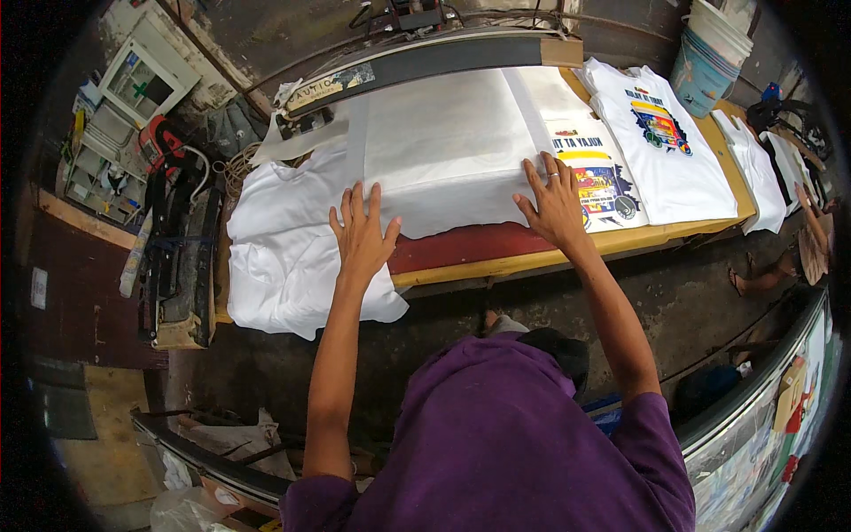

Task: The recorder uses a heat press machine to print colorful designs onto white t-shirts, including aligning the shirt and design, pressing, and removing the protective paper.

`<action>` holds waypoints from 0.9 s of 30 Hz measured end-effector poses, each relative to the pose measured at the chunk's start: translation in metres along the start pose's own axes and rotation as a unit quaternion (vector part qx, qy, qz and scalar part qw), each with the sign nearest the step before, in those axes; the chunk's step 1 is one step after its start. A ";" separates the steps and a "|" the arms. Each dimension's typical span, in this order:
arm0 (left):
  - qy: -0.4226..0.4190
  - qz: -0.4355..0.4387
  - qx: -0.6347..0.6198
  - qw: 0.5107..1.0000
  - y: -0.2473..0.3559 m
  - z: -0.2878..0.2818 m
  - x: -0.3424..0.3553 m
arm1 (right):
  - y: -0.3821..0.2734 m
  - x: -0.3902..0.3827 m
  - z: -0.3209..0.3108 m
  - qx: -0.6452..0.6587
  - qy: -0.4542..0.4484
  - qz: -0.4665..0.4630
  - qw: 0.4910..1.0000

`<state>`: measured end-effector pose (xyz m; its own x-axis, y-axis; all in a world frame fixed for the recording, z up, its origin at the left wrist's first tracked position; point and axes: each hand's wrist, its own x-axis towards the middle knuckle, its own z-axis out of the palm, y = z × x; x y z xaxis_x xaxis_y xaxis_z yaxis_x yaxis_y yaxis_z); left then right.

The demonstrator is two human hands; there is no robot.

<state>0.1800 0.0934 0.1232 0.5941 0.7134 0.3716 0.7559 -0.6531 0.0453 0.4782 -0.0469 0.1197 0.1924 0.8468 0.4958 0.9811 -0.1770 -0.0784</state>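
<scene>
Both hands palm-down at the near edge of a white sheet, grey strips down its sides, lying across the middle of the yellow-edged workbench below a long dark press bar. Left hand: fingers released, nearly straight, fanned slightly, thumb well apart; fingertips at the sheet's near left corner, by the grey strip, palm over the crumpled white T-shirts. Right hand: fingers likewise extended and spread, thumb angled inward, a ring on one finger; fingertips at the near right corner, by the other strip. Neither hand grips; cannot tell how firmly either one presses. A red pad shows between the sheet's near edge and the bench rim. White T-shirts lie just left of the sheet. Right of it, a printed sheet with a yellow-and-blue picture, partly behind the right hand; next to that, a white T-shirt with a colourful print. Pale blue bucket near the bench's far right corner.
</scene>
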 end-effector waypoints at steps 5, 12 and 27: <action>-0.015 -0.006 0.004 1.000 0.000 0.002 0.001 | 0.001 -0.001 0.002 0.000 -0.007 0.004 1.000; -0.004 -0.016 -0.029 0.999 0.001 -0.007 0.005 | 0.001 0.007 -0.006 0.049 0.016 0.004 0.999; 0.087 -0.151 -0.123 0.977 -0.017 -0.029 -0.050 | 0.005 0.319 -0.167 0.009 0.405 -0.274 0.872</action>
<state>0.1295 0.0614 0.1309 0.2825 0.8434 0.4571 0.7883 -0.4756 0.3903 0.5413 0.1390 0.4217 -0.3762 0.1687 0.9110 0.9227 0.1579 0.3518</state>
